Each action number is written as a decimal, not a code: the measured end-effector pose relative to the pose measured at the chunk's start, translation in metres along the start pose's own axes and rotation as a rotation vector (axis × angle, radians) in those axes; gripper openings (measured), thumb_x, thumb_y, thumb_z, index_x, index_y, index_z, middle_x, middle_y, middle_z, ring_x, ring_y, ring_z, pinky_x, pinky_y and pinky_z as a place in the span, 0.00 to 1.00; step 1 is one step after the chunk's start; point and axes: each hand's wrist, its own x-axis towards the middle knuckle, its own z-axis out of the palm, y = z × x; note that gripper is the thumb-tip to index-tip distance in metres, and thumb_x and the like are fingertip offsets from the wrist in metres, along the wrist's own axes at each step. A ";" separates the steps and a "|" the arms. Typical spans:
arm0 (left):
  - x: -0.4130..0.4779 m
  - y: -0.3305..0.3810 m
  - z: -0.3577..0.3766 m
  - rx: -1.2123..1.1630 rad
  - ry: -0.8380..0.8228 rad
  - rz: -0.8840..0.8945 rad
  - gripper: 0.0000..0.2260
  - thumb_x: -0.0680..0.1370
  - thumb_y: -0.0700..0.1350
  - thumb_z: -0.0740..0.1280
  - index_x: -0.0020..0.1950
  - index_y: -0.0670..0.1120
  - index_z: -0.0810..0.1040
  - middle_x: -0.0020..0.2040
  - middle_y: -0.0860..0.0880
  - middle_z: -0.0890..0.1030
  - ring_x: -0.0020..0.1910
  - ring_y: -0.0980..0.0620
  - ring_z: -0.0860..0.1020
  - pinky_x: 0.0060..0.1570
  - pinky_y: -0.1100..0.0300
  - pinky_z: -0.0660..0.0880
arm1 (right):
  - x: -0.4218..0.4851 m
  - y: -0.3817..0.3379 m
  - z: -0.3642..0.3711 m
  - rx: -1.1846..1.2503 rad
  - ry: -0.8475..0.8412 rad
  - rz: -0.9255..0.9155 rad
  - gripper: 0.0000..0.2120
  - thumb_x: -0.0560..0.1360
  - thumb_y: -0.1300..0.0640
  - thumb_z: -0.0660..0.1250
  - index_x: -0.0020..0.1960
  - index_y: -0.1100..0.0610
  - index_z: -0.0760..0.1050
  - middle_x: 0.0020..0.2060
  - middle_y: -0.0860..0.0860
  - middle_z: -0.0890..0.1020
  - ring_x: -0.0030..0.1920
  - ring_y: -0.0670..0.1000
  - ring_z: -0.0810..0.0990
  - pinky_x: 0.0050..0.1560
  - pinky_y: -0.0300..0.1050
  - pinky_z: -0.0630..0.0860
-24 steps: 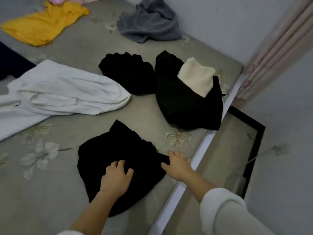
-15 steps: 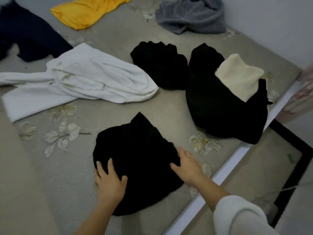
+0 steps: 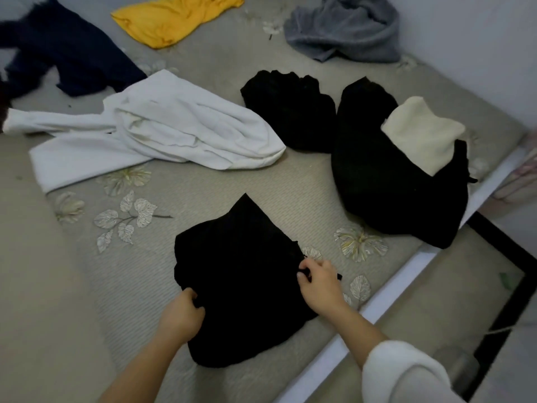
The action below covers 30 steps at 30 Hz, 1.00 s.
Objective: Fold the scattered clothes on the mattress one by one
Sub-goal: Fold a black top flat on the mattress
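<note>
Low in the frame, the left hand and right hand each pinch an edge of the black garment lying on the mattress.

Black garment flat near mattress edge, white garment crumpled beyond

By the mattress's near edge, the left hand grips a black garment's left side and the right hand pinches its right side. Beyond lie a white garment, a small black pile and a larger black pile topped by a cream piece. A yellow garment, a grey garment and a navy garment lie farther back.
</note>
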 end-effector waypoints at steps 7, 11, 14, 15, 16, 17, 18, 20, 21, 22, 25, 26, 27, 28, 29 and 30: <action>-0.030 0.072 -0.033 -0.040 0.113 0.354 0.33 0.77 0.39 0.64 0.78 0.53 0.53 0.74 0.44 0.60 0.70 0.44 0.62 0.66 0.52 0.66 | -0.036 -0.063 -0.071 0.795 -0.228 -0.008 0.05 0.80 0.61 0.62 0.45 0.55 0.73 0.36 0.50 0.76 0.38 0.46 0.74 0.42 0.40 0.71; -0.049 0.101 -0.052 0.183 0.122 0.677 0.36 0.76 0.40 0.63 0.77 0.61 0.50 0.78 0.48 0.50 0.75 0.44 0.52 0.68 0.48 0.63 | -0.075 -0.104 -0.104 0.901 -0.384 -0.125 0.05 0.79 0.64 0.60 0.46 0.57 0.71 0.35 0.51 0.77 0.37 0.46 0.76 0.40 0.38 0.72; -0.053 0.102 -0.067 0.350 0.060 0.744 0.27 0.75 0.45 0.65 0.74 0.54 0.64 0.78 0.53 0.53 0.76 0.49 0.50 0.71 0.46 0.60 | -0.097 -0.132 -0.129 0.782 -0.392 -0.196 0.05 0.80 0.64 0.60 0.46 0.58 0.70 0.30 0.45 0.76 0.30 0.41 0.74 0.34 0.32 0.69; -0.052 0.100 -0.073 0.363 0.047 0.755 0.24 0.75 0.46 0.66 0.71 0.52 0.68 0.76 0.54 0.58 0.76 0.50 0.51 0.71 0.47 0.60 | -0.102 -0.140 -0.138 0.742 -0.376 -0.202 0.05 0.80 0.65 0.59 0.45 0.58 0.70 0.28 0.44 0.75 0.27 0.39 0.72 0.31 0.31 0.68; -0.054 0.097 -0.082 0.328 0.049 0.769 0.21 0.75 0.48 0.67 0.68 0.50 0.72 0.73 0.53 0.65 0.76 0.51 0.56 0.70 0.48 0.61 | -0.106 -0.146 -0.146 0.692 -0.352 -0.205 0.06 0.80 0.65 0.59 0.45 0.58 0.70 0.28 0.44 0.75 0.26 0.38 0.72 0.30 0.30 0.67; -0.056 0.094 -0.092 0.256 0.062 0.777 0.17 0.74 0.49 0.68 0.63 0.49 0.75 0.68 0.53 0.72 0.73 0.51 0.62 0.67 0.49 0.65 | -0.111 -0.153 -0.155 0.642 -0.325 -0.202 0.06 0.80 0.64 0.60 0.44 0.58 0.71 0.30 0.46 0.75 0.27 0.39 0.72 0.30 0.30 0.67; -0.061 0.093 -0.105 0.174 0.091 0.786 0.13 0.73 0.51 0.68 0.56 0.49 0.78 0.60 0.52 0.78 0.66 0.50 0.71 0.61 0.51 0.70 | -0.114 -0.159 -0.164 0.592 -0.301 -0.201 0.06 0.80 0.63 0.60 0.44 0.57 0.71 0.32 0.48 0.75 0.29 0.40 0.73 0.32 0.30 0.68; -0.078 0.095 -0.133 0.037 0.133 0.780 0.08 0.72 0.51 0.69 0.45 0.47 0.78 0.42 0.52 0.80 0.46 0.53 0.78 0.45 0.55 0.73 | -0.120 -0.171 -0.180 0.505 -0.277 -0.196 0.05 0.78 0.56 0.64 0.46 0.57 0.72 0.37 0.50 0.75 0.35 0.44 0.74 0.37 0.34 0.69; -0.086 0.099 -0.148 -0.016 0.141 0.782 0.07 0.72 0.50 0.69 0.41 0.46 0.76 0.37 0.52 0.78 0.38 0.56 0.76 0.39 0.58 0.71 | -0.123 -0.177 -0.190 0.457 -0.278 -0.207 0.10 0.76 0.51 0.68 0.48 0.57 0.72 0.39 0.50 0.76 0.38 0.45 0.75 0.39 0.36 0.69; -0.096 0.104 -0.163 -0.060 0.141 0.801 0.08 0.73 0.47 0.70 0.38 0.46 0.75 0.33 0.52 0.76 0.33 0.58 0.74 0.35 0.61 0.67 | -0.125 -0.182 -0.199 0.387 -0.285 -0.224 0.17 0.72 0.46 0.72 0.50 0.57 0.72 0.42 0.49 0.78 0.40 0.46 0.78 0.40 0.38 0.71; -0.124 0.122 -0.207 -0.196 0.102 0.873 0.15 0.73 0.41 0.72 0.32 0.46 0.67 0.28 0.52 0.68 0.27 0.59 0.67 0.29 0.65 0.61 | -0.132 -0.198 -0.231 0.041 -0.242 -0.297 0.22 0.63 0.48 0.79 0.51 0.51 0.72 0.47 0.48 0.79 0.46 0.46 0.80 0.42 0.38 0.74; -0.133 0.129 -0.222 -0.231 0.073 0.902 0.16 0.72 0.41 0.72 0.32 0.46 0.66 0.28 0.52 0.67 0.27 0.60 0.66 0.30 0.65 0.60 | -0.132 -0.203 -0.241 -0.045 -0.187 -0.346 0.17 0.64 0.52 0.79 0.45 0.52 0.73 0.43 0.48 0.80 0.43 0.46 0.79 0.39 0.38 0.73; -0.142 0.135 -0.234 -0.262 0.028 0.921 0.17 0.72 0.42 0.73 0.32 0.46 0.65 0.28 0.51 0.66 0.28 0.60 0.65 0.30 0.65 0.60 | -0.133 -0.209 -0.252 -0.094 -0.108 -0.392 0.13 0.65 0.55 0.77 0.39 0.53 0.73 0.37 0.48 0.79 0.38 0.45 0.79 0.35 0.38 0.71; -0.151 0.141 -0.246 -0.296 -0.033 0.936 0.17 0.71 0.42 0.74 0.32 0.45 0.66 0.29 0.50 0.66 0.28 0.59 0.66 0.30 0.65 0.61 | -0.133 -0.214 -0.262 -0.100 -0.012 -0.434 0.12 0.67 0.57 0.75 0.33 0.54 0.71 0.31 0.48 0.78 0.33 0.44 0.76 0.33 0.40 0.68; -0.159 0.147 -0.257 -0.345 -0.104 0.938 0.16 0.71 0.44 0.74 0.33 0.45 0.67 0.29 0.51 0.67 0.29 0.58 0.67 0.30 0.66 0.62 | -0.133 -0.218 -0.273 -0.083 0.088 -0.470 0.14 0.68 0.58 0.74 0.30 0.54 0.70 0.27 0.47 0.76 0.29 0.43 0.73 0.31 0.41 0.66; -0.168 0.151 -0.267 -0.410 -0.181 0.929 0.15 0.69 0.47 0.75 0.34 0.45 0.69 0.29 0.51 0.68 0.29 0.58 0.68 0.30 0.67 0.63 | -0.133 -0.223 -0.284 -0.033 0.164 -0.507 0.13 0.69 0.59 0.72 0.29 0.54 0.70 0.25 0.47 0.75 0.28 0.42 0.72 0.32 0.42 0.65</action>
